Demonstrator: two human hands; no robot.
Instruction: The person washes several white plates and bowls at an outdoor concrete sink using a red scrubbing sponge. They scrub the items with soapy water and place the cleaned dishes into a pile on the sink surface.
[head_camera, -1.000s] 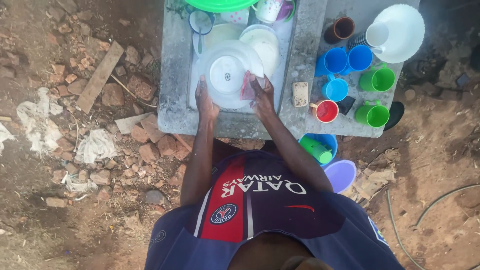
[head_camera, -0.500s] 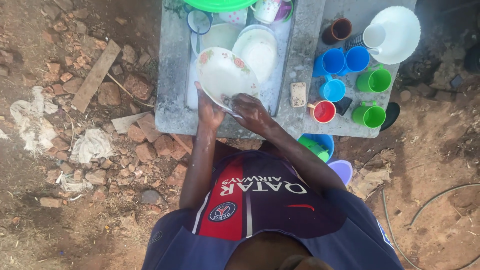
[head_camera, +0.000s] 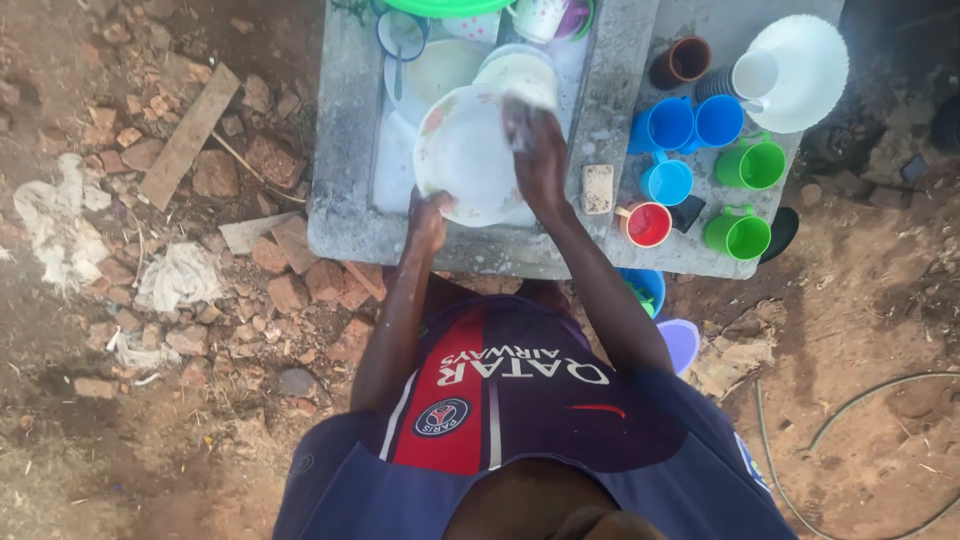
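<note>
You had one head-worn camera only; it looked steeply down over your torso at a concrete sink (head_camera: 345, 215) close below; no second view overlapped.

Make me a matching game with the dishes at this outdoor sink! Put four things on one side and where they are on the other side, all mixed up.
Things:
1. round white plate
2. red plastic cup
3. rectangular tan soap bar
4. brown cup

Places:
A. on the concrete ledge between the basin and the cups
B. held at its rim by the left hand, over the basin
C. at the far end of the slab, beside the white jug
D. on the slab's near edge, next to a black object

Pairs: 1-B, 2-D, 3-A, 4-C
</note>
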